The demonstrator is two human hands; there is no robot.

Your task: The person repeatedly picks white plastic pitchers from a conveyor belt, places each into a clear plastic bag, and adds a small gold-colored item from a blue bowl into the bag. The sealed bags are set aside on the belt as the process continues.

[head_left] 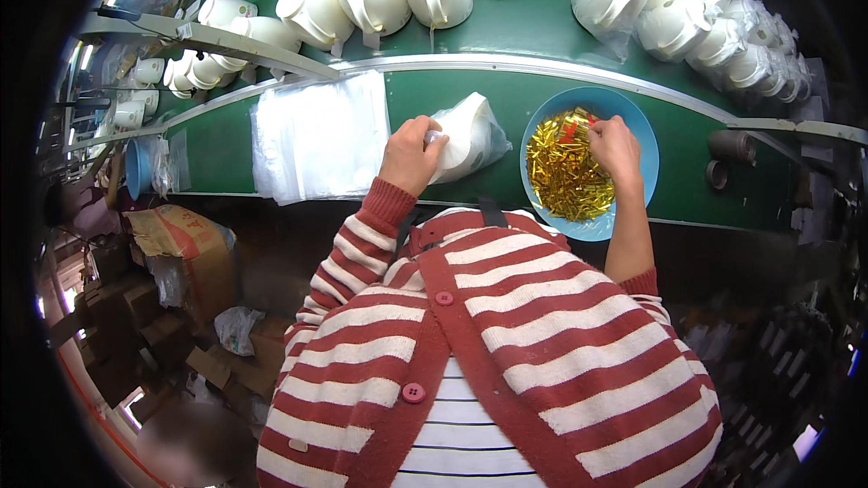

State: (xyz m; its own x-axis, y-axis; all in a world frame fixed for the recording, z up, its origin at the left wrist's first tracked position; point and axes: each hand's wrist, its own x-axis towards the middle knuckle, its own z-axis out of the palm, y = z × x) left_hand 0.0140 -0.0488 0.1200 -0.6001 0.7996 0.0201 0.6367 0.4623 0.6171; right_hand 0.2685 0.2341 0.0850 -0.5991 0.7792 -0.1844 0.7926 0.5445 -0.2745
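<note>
On the green bench in front of me lies a white jug-like vessel [467, 140] inside a clear plastic bag. My left hand [414, 154] is closed on the gathered end of this bag, at its left side. To the right stands a blue bowl [644, 131] heaped with short gold strips [570, 172] that look like twist ties; a few red pieces [570, 133] lie among them. My right hand [617, 146] reaches over the bowl's right rim, its fingers pinched together at the top of the heap. Whatever is between those fingertips is too small to make out.
A stack of flat clear bags [316, 140] lies left of my left hand. Beyond a metal rail [506, 63], several white jugs [371, 0] stand unbagged, while bagged jugs [678, 27] crowd the far right. Dark tape rolls [717, 174] sit right of the bowl. Cardboard boxes [185, 258] stand lower left.
</note>
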